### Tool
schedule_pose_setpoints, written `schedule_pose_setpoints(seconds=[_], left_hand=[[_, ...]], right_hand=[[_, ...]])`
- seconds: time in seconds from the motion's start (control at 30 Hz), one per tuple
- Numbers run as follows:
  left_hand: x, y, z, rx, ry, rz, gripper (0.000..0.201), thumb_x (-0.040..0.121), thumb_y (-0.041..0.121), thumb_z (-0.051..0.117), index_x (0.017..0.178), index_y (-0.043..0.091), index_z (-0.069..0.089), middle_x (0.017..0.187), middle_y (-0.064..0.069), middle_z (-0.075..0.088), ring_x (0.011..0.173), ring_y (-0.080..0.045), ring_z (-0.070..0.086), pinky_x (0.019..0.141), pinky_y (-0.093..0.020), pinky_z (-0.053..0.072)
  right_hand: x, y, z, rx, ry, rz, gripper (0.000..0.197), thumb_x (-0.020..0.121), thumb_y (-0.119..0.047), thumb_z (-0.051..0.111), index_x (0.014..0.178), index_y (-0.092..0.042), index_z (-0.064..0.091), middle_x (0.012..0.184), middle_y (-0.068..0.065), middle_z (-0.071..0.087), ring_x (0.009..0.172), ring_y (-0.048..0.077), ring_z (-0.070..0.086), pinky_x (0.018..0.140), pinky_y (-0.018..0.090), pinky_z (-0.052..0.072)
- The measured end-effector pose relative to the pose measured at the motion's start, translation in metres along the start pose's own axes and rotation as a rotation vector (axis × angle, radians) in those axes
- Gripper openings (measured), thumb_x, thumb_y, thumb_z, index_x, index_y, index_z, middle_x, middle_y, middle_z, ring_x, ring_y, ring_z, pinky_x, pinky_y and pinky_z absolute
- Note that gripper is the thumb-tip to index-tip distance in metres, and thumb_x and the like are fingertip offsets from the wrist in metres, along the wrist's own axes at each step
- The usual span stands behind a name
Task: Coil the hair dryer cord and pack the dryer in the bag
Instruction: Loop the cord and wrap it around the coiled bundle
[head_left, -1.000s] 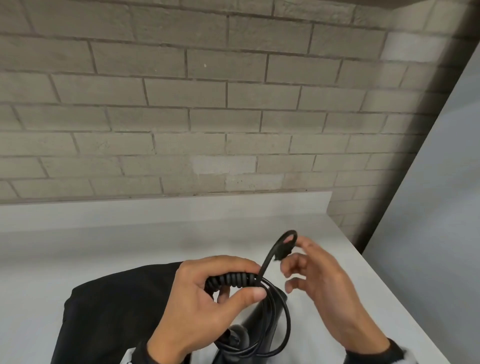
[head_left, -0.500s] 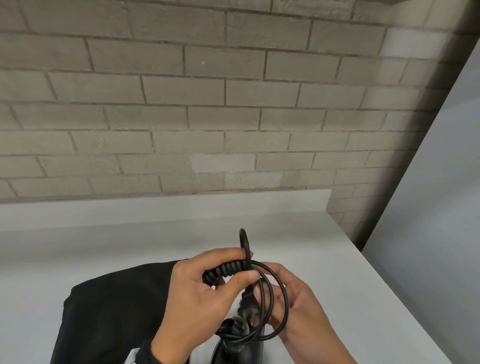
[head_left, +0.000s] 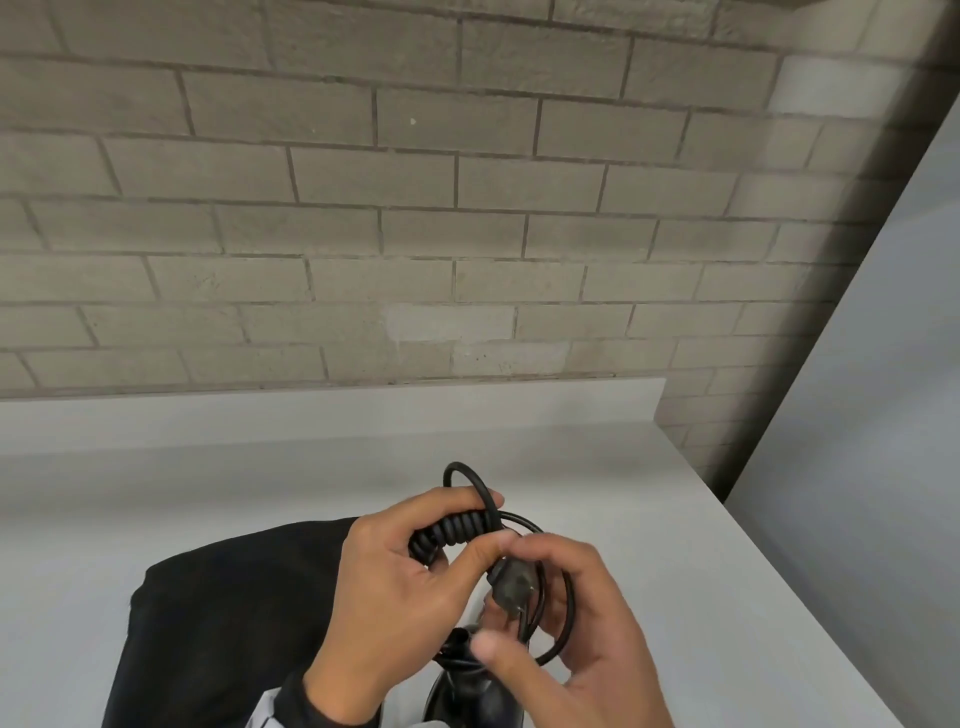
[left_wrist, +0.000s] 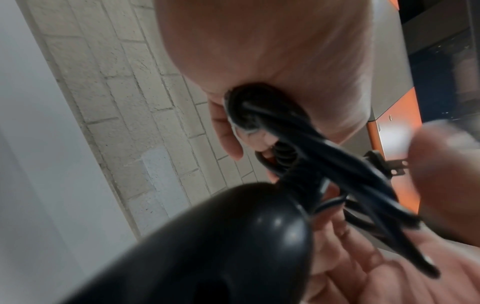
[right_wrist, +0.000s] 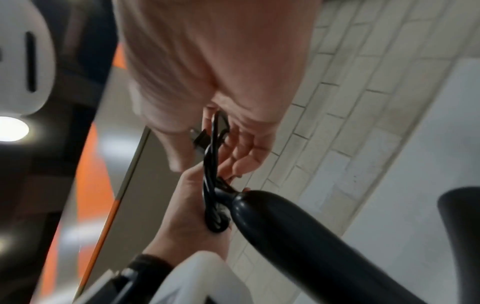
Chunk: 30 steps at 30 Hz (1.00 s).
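The left hand (head_left: 395, 587) is curled round the bundled black cord (head_left: 457, 532), fingers over the top and thumb underneath, clamping the ribbed, spring-like wraps that bind the loops together. Several smooth round loops of the rubbery cord hang below the fist, and one small loop pokes up above the fingers. The right hand (head_left: 566, 629) pinches the plug (head_left: 511, 579), a flat-sided black block, between thumb and fingers just beside the left thumb; in the left wrist view its metal prongs (left_wrist: 476, 164) stick out toward the right thumb.

The hair dryer (head_left: 470, 696) hangs beneath the hands, held above the table; only its glossy, rounded black handle shows, with a ribbed strain relief where the cord enters it. The right wrist view shows that handle (right_wrist: 298, 236) as a smooth tapering tube.

The bag (head_left: 223, 613), matte black fabric, lies flat on the white table (head_left: 675, 519) to the left of the hands. Behind the table rises a rough pale brick wall (head_left: 415, 234).
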<state>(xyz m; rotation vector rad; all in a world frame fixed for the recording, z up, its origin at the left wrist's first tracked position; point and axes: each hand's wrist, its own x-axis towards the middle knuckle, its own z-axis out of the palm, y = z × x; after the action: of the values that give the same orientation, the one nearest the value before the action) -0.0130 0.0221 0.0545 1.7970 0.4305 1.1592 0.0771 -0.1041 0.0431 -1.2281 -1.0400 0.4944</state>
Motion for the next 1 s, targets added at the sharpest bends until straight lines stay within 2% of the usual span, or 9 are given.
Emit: schedule_pose_setpoints(seconds=[0.1,0.2,0.33,0.43,0.53,0.63,0.8,0.93,1.0], left_hand=[[-0.001,0.0,0.0,0.007,-0.028,0.004,0.023,0.07,0.047,0.075,0.092,0.04,0.074,0.087,0.009,0.076,0.064,-0.037,0.064,0.051,-0.044,0.049],[-0.001,0.0,-0.001,-0.004,-0.052,0.005,0.023,0.071,0.044,0.075,0.093,0.038,0.073,0.087,0.008,0.076,0.062,-0.032,0.063,0.052,-0.04,0.05],[-0.003,0.006,-0.001,-0.085,-0.197,0.003,0.022,0.072,0.038,0.077,0.094,0.035,0.073,0.087,0.006,0.076,0.065,-0.024,0.068,0.053,-0.043,0.051],[-0.004,0.008,0.001,-0.132,-0.31,-0.008,0.022,0.075,0.031,0.078,0.096,0.033,0.073,0.086,0.006,0.076,0.066,-0.029,0.067,0.05,-0.048,0.048],[-0.002,0.009,0.001,-0.161,-0.372,-0.005,0.023,0.078,0.018,0.077,0.098,0.03,0.073,0.088,0.004,0.077,0.066,-0.036,0.067,0.049,-0.054,0.049],[-0.002,0.008,0.0,-0.169,-0.354,-0.005,0.022,0.078,0.017,0.076,0.098,0.027,0.074,0.094,0.002,0.077,0.071,-0.035,0.07,0.052,-0.057,0.05],[-0.005,0.009,-0.002,-0.124,-0.194,0.02,0.023,0.071,0.029,0.079,0.093,0.032,0.074,0.085,0.005,0.077,0.06,-0.028,0.064,0.046,-0.04,0.044],[-0.004,0.004,-0.001,-0.05,-0.088,-0.013,0.026,0.068,0.038,0.081,0.092,0.033,0.072,0.087,0.006,0.075,0.072,-0.017,0.07,0.059,-0.026,0.053],[-0.003,0.002,-0.001,0.022,-0.087,-0.038,0.031,0.068,0.044,0.08,0.095,0.035,0.071,0.089,0.007,0.075,0.075,-0.02,0.071,0.07,-0.033,0.058]], right_hand=[[0.002,0.008,0.003,-0.336,0.131,-0.161,0.035,0.069,-0.036,0.076,0.099,-0.048,0.065,0.092,-0.012,0.069,0.085,0.011,0.065,0.075,0.009,0.047],[0.002,0.011,-0.003,-0.639,0.146,-0.38,0.035,0.07,-0.045,0.075,0.103,-0.047,0.063,0.113,-0.02,0.057,0.104,0.011,0.054,0.085,0.01,0.04],[0.011,-0.01,-0.019,-0.575,-0.085,-0.357,0.023,0.059,-0.039,0.088,0.077,-0.036,0.073,0.154,0.003,0.026,0.143,0.031,0.024,0.11,0.037,0.029],[0.025,-0.028,-0.035,-0.354,-0.4,-0.209,0.022,0.058,-0.008,0.091,0.065,-0.019,0.073,0.161,-0.002,0.015,0.15,0.025,0.003,0.116,0.054,0.01],[0.034,-0.034,-0.041,-0.218,-0.57,-0.153,0.021,0.061,0.01,0.086,0.066,-0.005,0.071,0.158,-0.001,0.025,0.147,0.025,0.022,0.113,0.059,0.022],[0.033,-0.034,-0.036,-0.166,-0.529,-0.156,0.021,0.06,0.012,0.086,0.063,0.0,0.069,0.148,0.003,0.036,0.132,0.028,0.048,0.105,0.051,0.041],[0.024,-0.024,-0.026,-0.306,-0.221,-0.217,0.026,0.056,-0.008,0.092,0.065,-0.017,0.069,0.144,-0.004,0.043,0.126,0.024,0.054,0.096,0.042,0.048],[0.022,-0.018,-0.026,-0.137,-0.028,-0.154,0.026,0.068,-0.046,0.082,0.077,-0.029,0.064,0.138,-0.006,0.055,0.118,0.025,0.061,0.095,0.042,0.049],[0.022,-0.017,-0.026,-0.037,0.022,-0.095,0.029,0.076,-0.055,0.072,0.083,-0.029,0.061,0.134,-0.005,0.059,0.116,0.026,0.063,0.096,0.051,0.048]])
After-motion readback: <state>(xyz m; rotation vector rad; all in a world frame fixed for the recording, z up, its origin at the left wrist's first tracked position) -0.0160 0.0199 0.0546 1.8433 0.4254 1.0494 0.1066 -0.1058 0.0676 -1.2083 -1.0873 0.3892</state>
